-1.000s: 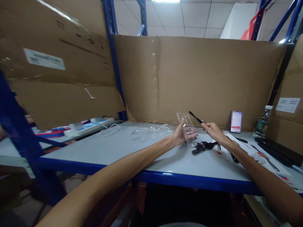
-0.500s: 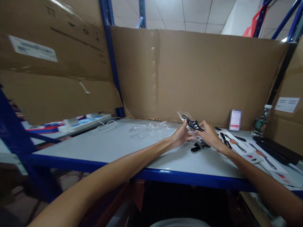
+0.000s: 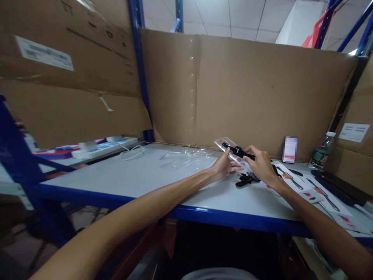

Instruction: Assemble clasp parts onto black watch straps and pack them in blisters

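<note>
Between my two hands, above the table, is a black spokeshave (image 3: pixel 239 152) with a handle at each end. It lies along a clear plastic blister shell (image 3: pixel 220 143). My left hand (image 3: pixel 222 166) pinches the left end of the tool and shell with the thumb on top, its lower fingers stretched out beneath. My right hand (image 3: pixel 260 165) is closed round the right-hand end. Below the hands, a second black tool (image 3: pixel 246 179), apparently of the same kind, rests on the table, partly hidden by my right hand.
Clear plastic shells (image 3: pixel 186 158) lie left of my hands. To the right are printed cards (image 3: pixel 329 198), a long black case (image 3: pixel 340 186), a phone (image 3: pixel 290 149) standing upright and a water bottle (image 3: pixel 322 151). Cardboard (image 3: pixel 247 93) walls the back; a power strip (image 3: pixel 101 149) sits left.
The spokeshave has turned a little in my hands and the plastic shell has tilted flatter and leftward. Both hands keep their hold. The view has shifted slightly.
</note>
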The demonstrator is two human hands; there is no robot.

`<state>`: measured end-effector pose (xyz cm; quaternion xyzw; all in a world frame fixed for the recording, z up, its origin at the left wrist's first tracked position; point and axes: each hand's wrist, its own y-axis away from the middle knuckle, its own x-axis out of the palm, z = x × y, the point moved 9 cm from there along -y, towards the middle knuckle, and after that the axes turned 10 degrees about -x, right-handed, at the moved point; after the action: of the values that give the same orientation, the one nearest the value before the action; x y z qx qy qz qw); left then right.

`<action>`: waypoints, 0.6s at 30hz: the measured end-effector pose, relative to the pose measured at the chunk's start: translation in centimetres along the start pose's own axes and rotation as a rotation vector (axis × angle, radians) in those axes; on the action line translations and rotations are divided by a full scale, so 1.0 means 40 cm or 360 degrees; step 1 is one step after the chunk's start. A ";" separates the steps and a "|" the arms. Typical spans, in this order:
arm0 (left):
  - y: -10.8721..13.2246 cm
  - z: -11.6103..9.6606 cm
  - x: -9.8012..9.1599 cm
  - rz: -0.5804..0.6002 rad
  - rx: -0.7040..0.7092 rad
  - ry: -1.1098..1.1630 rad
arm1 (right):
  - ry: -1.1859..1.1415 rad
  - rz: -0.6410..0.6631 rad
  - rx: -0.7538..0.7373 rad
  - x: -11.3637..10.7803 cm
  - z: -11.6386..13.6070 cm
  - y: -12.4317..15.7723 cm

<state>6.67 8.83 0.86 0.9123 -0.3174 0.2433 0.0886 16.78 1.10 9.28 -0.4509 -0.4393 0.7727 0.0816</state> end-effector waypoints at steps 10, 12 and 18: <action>-0.005 -0.045 -0.049 -0.0082 0.0025 0.0033 | 0.0861 -0.0036 -0.0584 -0.075 0.007 -0.010; -0.008 -0.042 -0.052 -0.0007 -0.0111 -0.0026 | 0.1063 0.0007 -0.0556 -0.103 -0.014 -0.017; 0.016 -0.003 -0.020 0.0330 -0.0642 -0.0387 | 0.1112 0.0252 -0.0496 -0.094 -0.036 -0.026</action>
<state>5.66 8.79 0.58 0.8613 -0.4597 0.0713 0.2046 19.79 0.62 12.11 -0.7263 -0.4611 0.5005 0.0970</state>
